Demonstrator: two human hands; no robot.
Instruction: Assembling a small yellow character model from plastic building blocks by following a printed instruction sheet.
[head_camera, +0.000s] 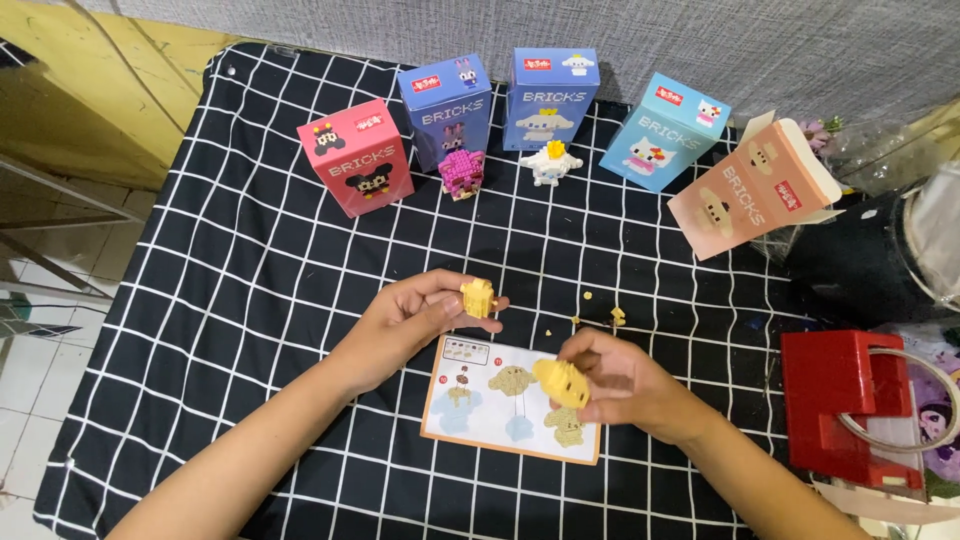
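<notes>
clearly the two yellow brick builds are the things in hand. the left hand (415, 315) pinches a small yellow block (478, 297) between thumb and fingertips, held up above the cloth (250, 290). the right hand (615, 380) grips a second yellow piece (561, 382), fingers curled around it, over the instruction sheet (490, 400). both builds look light, stiff and hard, made of tiny studded bricks, so likely to shed parts if squeezed across a seam; best held by the flat sides with a light pinch, as now. a few loose yellow bits (617, 317) lie on the cloth just beyond the right hand. further back stand five boxes (355, 157) in a row, with a pink figure (461, 172) and a white figure (549, 163) in front of them. a red case (835, 395) sits at the right.
</notes>
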